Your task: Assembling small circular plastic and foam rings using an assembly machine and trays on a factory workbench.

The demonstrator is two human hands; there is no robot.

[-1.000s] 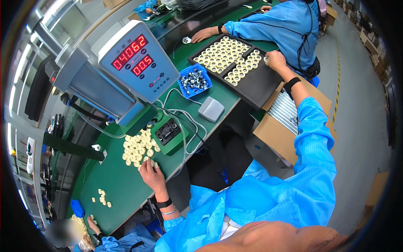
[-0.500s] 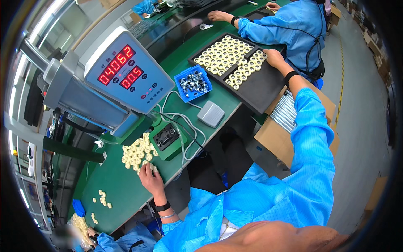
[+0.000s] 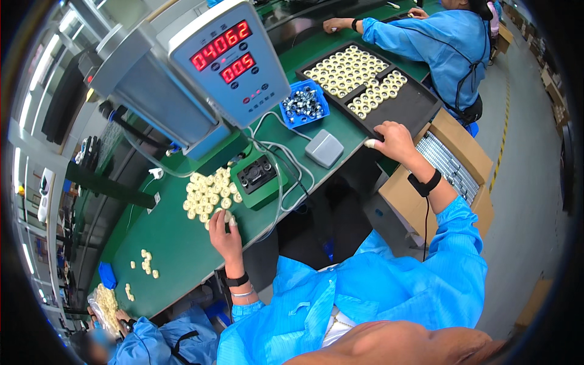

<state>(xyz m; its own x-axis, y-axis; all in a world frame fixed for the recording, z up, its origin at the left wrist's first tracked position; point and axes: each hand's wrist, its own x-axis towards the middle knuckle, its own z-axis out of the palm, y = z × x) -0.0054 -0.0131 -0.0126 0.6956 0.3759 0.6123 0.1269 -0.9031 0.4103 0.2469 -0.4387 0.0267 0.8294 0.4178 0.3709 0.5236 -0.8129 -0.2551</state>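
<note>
My left hand (image 3: 226,238) is at the near edge of a pile of small round cream plastic parts (image 3: 207,193) on the green bench. Its fingers are apart with pale-covered tips among the nearest parts; no firm grip shows. My right hand (image 3: 395,143) hovers by the near edge of a black tray (image 3: 398,112), its thumb and fingers apart and nothing seen between them. Rows of cream parts with dark centres (image 3: 347,70) fill much of the tray. Between my hands, a green press base with a black fixture (image 3: 257,175) stands beside the pile.
A press with a lit counter box (image 3: 234,67) rises at left. A blue bin of metal pieces (image 3: 304,103), a grey pedal-like box (image 3: 324,149) and loose cables lie on the bench. An open carton (image 3: 404,204) stands at right. Co-workers sit at far right and lower left.
My right hand has drawn back from the rows of parts toward the tray's near edge. My left hand remains by the pile. The whole view has shifted slightly.
</note>
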